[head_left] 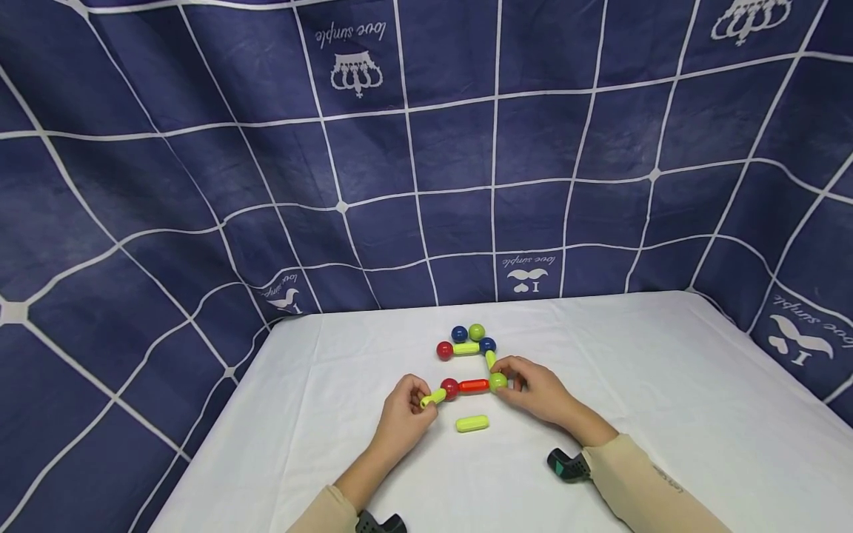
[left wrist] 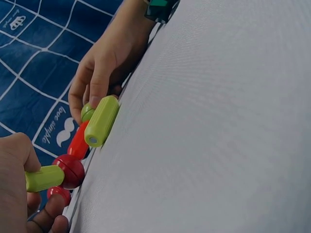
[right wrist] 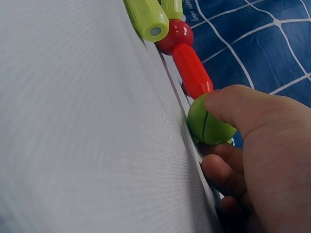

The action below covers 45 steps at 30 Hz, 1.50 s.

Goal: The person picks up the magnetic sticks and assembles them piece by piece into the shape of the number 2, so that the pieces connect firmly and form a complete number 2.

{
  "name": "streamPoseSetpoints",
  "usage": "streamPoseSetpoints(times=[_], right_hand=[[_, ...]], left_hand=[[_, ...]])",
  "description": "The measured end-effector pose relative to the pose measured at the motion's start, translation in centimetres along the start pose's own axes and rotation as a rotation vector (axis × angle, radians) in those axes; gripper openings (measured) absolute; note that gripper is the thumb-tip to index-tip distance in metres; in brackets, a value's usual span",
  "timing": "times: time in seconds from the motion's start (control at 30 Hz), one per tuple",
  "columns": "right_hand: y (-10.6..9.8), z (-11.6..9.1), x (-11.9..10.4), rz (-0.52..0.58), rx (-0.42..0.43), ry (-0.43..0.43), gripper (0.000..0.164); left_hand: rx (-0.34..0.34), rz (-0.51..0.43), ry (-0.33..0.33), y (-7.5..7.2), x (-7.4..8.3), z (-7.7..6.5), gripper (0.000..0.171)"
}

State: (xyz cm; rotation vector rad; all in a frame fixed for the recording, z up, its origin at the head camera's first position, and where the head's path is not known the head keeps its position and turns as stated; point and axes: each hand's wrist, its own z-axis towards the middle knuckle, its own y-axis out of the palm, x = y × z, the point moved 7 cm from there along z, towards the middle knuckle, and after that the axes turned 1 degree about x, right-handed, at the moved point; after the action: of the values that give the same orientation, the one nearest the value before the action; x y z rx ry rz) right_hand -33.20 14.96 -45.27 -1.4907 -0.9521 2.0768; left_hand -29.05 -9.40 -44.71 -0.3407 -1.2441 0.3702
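My left hand (head_left: 403, 411) pinches a yellow-green magnetic rod (head_left: 433, 398) whose far end meets a red ball (head_left: 449, 389). From that ball a red rod (head_left: 474, 386) runs right to a green ball (head_left: 497, 382), held between the thumb and fingers of my right hand (head_left: 537, 391). Another yellow-green rod (head_left: 491, 360) leads back from the green ball to a dark blue ball (head_left: 488, 346). A further yellow-green rod (head_left: 466, 348) joins the blue ball to a second red ball (head_left: 444, 351). In the right wrist view, the thumb lies over the green ball (right wrist: 206, 121).
A loose yellow-green rod (head_left: 472, 423) lies on the white tablecloth (head_left: 320, 429) in front of the joined pieces. Behind them sit a loose blue ball (head_left: 459, 334) and a green ball (head_left: 476, 332). A dark blue checked curtain (head_left: 453, 155) hangs behind the table.
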Motion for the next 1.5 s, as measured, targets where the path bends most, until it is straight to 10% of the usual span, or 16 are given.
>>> streamPoseSetpoints(times=[1.5], right_hand=[[-0.1,-0.1,-0.1,-0.005,0.010,-0.072,0.033]], left_hand=[[-0.248,0.056,0.091,1.8,0.1,-0.5,0.014]])
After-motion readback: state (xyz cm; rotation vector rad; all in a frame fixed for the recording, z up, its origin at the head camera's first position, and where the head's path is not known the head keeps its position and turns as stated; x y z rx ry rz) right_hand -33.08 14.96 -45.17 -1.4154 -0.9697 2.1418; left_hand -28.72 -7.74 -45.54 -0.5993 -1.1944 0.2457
